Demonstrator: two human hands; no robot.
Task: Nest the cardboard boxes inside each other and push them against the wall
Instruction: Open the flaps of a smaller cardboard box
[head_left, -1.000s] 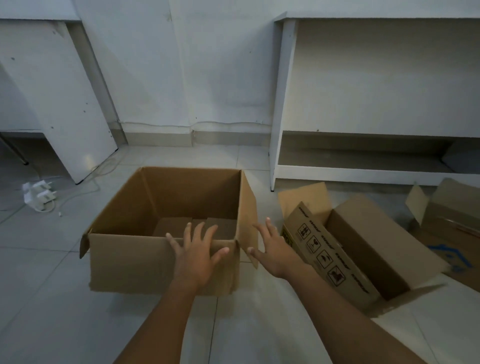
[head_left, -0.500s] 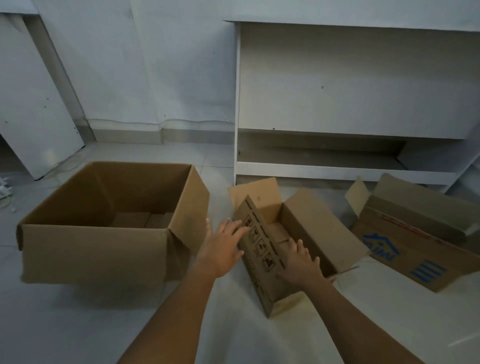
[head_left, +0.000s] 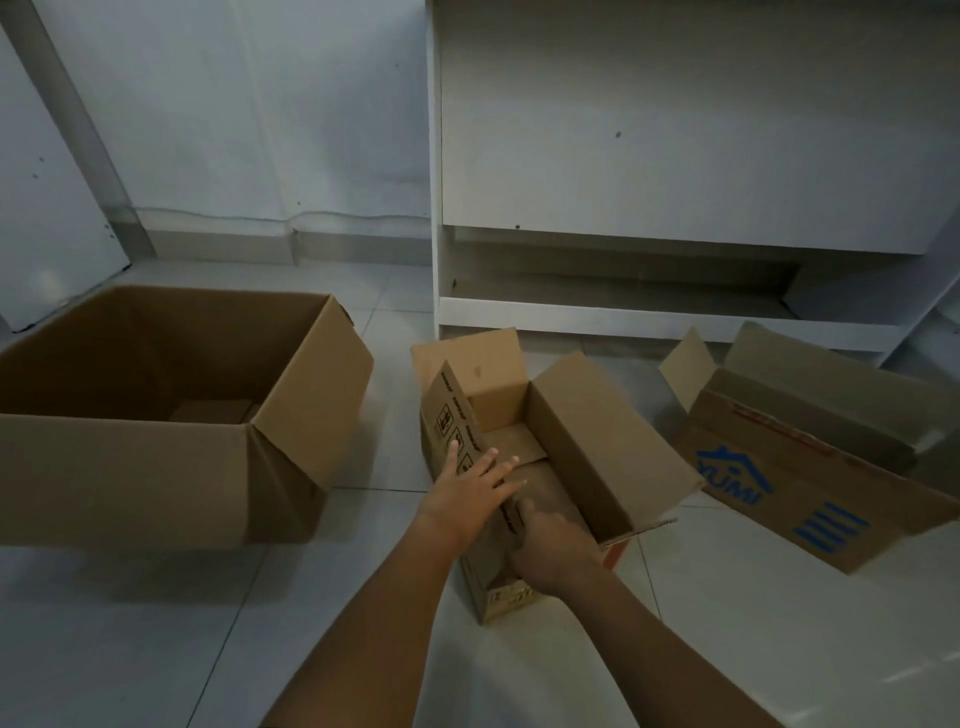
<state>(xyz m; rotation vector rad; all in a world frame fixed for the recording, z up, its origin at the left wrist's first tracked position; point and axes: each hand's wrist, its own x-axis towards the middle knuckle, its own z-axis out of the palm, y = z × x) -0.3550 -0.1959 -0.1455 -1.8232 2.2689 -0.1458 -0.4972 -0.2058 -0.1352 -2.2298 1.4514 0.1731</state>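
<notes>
A large open cardboard box (head_left: 156, 467) stands on the tiled floor at the left. A middle-sized open box (head_left: 587, 431) with printed handling symbols sits in the centre, its flaps standing up. My left hand (head_left: 467, 493) lies flat, fingers spread, on the outside of its left flap. My right hand (head_left: 545, 545) is inside the near end, its fingers curled around that same flap's edge. A third box (head_left: 810, 483) with blue print lies tilted at the right.
A white shelf unit (head_left: 675, 182) stands against the back wall behind the middle box. A white board (head_left: 47, 208) leans at the far left. Bare floor tiles (head_left: 156, 649) spread in front of the boxes.
The view has swung right from the large box. Both hands left the large box and moved onto the middle box; my right hand now grips the flap from inside.
</notes>
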